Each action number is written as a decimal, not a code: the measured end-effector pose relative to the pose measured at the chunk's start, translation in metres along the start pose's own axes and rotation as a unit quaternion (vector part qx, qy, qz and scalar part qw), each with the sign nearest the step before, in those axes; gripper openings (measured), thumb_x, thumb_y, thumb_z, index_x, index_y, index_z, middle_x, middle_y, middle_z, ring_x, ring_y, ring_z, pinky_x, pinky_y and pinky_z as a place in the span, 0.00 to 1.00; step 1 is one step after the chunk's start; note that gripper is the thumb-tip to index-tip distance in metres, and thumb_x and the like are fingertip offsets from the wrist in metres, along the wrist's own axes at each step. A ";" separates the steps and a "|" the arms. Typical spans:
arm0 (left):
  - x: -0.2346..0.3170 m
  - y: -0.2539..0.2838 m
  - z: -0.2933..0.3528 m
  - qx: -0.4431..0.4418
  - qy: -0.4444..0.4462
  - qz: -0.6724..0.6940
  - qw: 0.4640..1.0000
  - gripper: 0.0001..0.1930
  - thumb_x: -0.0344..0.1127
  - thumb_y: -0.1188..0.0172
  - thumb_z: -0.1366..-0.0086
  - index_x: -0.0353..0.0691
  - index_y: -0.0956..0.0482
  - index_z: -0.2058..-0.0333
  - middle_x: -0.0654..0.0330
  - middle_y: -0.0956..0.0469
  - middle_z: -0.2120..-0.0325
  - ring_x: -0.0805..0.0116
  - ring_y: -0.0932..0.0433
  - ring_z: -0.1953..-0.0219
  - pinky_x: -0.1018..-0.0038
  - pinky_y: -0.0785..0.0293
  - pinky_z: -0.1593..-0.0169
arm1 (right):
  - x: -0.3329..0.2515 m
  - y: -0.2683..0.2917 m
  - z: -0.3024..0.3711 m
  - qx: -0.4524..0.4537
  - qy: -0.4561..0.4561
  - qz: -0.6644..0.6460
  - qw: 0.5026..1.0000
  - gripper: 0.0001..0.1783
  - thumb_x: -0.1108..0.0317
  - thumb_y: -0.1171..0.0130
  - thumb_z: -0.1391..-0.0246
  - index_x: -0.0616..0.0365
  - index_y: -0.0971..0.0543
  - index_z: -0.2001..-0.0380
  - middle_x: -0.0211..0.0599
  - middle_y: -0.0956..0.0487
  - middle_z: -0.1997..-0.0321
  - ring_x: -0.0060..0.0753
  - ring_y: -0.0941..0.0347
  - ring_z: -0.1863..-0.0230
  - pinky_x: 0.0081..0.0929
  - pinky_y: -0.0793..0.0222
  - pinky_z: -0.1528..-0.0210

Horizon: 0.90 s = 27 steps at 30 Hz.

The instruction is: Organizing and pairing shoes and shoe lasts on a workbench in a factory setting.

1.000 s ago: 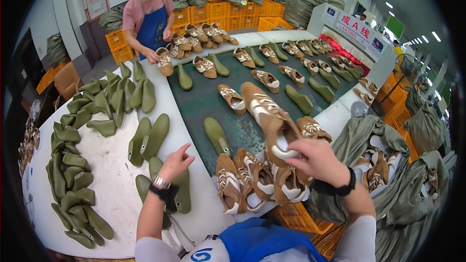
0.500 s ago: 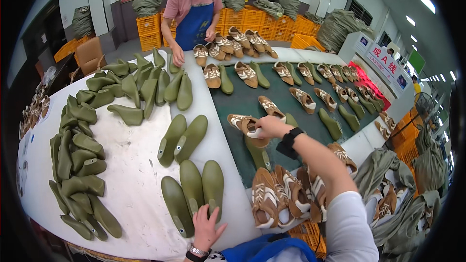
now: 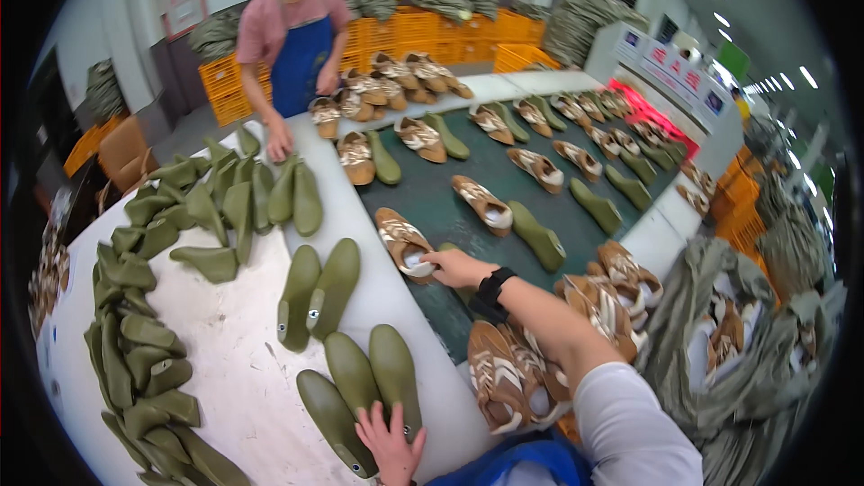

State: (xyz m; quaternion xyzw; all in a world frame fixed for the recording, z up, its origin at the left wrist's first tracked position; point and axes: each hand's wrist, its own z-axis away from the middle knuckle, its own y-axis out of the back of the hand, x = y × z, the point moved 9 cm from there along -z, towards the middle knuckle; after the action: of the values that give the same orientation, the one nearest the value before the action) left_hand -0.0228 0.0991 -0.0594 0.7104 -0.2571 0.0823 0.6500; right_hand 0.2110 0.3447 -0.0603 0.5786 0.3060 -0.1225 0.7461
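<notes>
My right hand (image 3: 456,268) pinches the heel of a brown-and-white sneaker (image 3: 401,239) near the left edge of the dark green belt (image 3: 432,202). Below that hand, a green shoe last is mostly hidden by my wrist. My left hand (image 3: 391,446) rests with fingers spread over a row of green shoe lasts; its fingertips touch the middle last (image 3: 352,367) and the right last (image 3: 393,369). Farther along the belt stand another sneaker (image 3: 481,203) and a bare shoe last (image 3: 537,236).
A heap of green lasts (image 3: 144,333) covers the left of the white table (image 3: 236,342). Sneakers (image 3: 497,373) crowd the belt's near edge. Across the table, a co-worker's hand (image 3: 280,140) reaches to lasts. Grey cloth sacks (image 3: 675,342) stand at right.
The whole view has swung, shifting the scene left. My right hand has drawn the sneaker leftward, away from the neighbouring sneaker. My left hand stays by the same lasts.
</notes>
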 end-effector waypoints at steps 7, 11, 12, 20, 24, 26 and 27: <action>-0.025 -0.025 -0.023 0.040 -0.042 -0.024 0.998 0.32 0.41 0.34 0.55 0.33 0.32 0.51 0.40 0.43 0.45 0.38 0.46 0.42 0.50 0.47 0.41 | -0.096 0.140 0.267 0.092 0.125 -0.012 0.988 0.20 0.70 0.45 0.50 0.57 0.29 0.51 0.46 0.22 0.61 0.49 0.27 0.61 0.35 0.30 0.57; -0.015 -0.024 -0.018 0.059 -0.048 -0.098 0.992 0.27 0.53 0.39 0.47 0.40 0.25 0.53 0.42 0.37 0.48 0.42 0.41 0.45 0.50 0.48 0.41 | 0.025 0.213 0.447 0.380 -0.137 -0.004 0.915 0.18 0.70 0.47 0.50 0.57 0.27 0.54 0.47 0.22 0.63 0.46 0.26 0.63 0.34 0.30 0.59; -0.007 -0.029 -0.022 0.058 -0.070 -0.093 0.992 0.27 0.54 0.39 0.46 0.39 0.25 0.55 0.41 0.36 0.48 0.42 0.40 0.45 0.50 0.47 0.42 | 0.075 0.218 0.519 0.472 -0.236 0.020 0.849 0.18 0.71 0.46 0.52 0.57 0.26 0.55 0.48 0.23 0.64 0.45 0.26 0.63 0.35 0.31 0.58; 0.042 -0.025 -0.036 0.025 -0.121 -0.140 0.982 0.25 0.50 0.41 0.44 0.34 0.24 0.57 0.42 0.30 0.54 0.44 0.33 0.50 0.56 0.38 0.46 | 0.224 0.039 0.742 0.441 -0.571 0.171 0.671 0.31 0.61 0.36 0.59 0.47 0.32 0.48 0.43 0.28 0.55 0.47 0.31 0.54 0.44 0.33 0.56; 0.173 0.011 -0.052 0.099 -0.292 -0.034 0.951 0.19 0.41 0.39 0.43 0.32 0.25 0.57 0.43 0.29 0.55 0.49 0.29 0.55 0.62 0.32 0.52 | 0.184 0.106 0.804 0.709 -0.446 0.048 0.544 0.23 0.63 0.37 0.57 0.62 0.26 0.57 0.48 0.22 0.65 0.40 0.24 0.63 0.33 0.30 0.60; 0.236 0.013 -0.057 0.036 -0.277 0.133 0.951 0.20 0.36 0.38 0.44 0.31 0.28 0.56 0.46 0.28 0.56 0.56 0.29 0.58 0.68 0.31 0.56 | 0.167 0.153 0.819 0.830 -0.188 -0.089 0.517 0.23 0.67 0.41 0.49 0.72 0.31 0.54 0.39 0.23 0.61 0.25 0.28 0.60 0.21 0.33 0.57; 0.259 0.003 -0.058 -0.021 -0.269 0.196 0.943 0.20 0.33 0.39 0.47 0.31 0.28 0.56 0.45 0.33 0.51 0.54 0.33 0.51 0.65 0.37 0.49 | 0.152 0.174 0.809 0.845 -0.120 -0.165 0.495 0.23 0.67 0.44 0.46 0.73 0.33 0.51 0.38 0.24 0.57 0.25 0.29 0.58 0.20 0.35 0.53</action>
State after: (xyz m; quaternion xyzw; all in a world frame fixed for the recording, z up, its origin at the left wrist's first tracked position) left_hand 0.2093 0.0883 0.0687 0.6276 -0.5586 0.0084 0.5422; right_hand 0.6784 -0.3360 0.1015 0.8513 0.0539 -0.5116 -0.1031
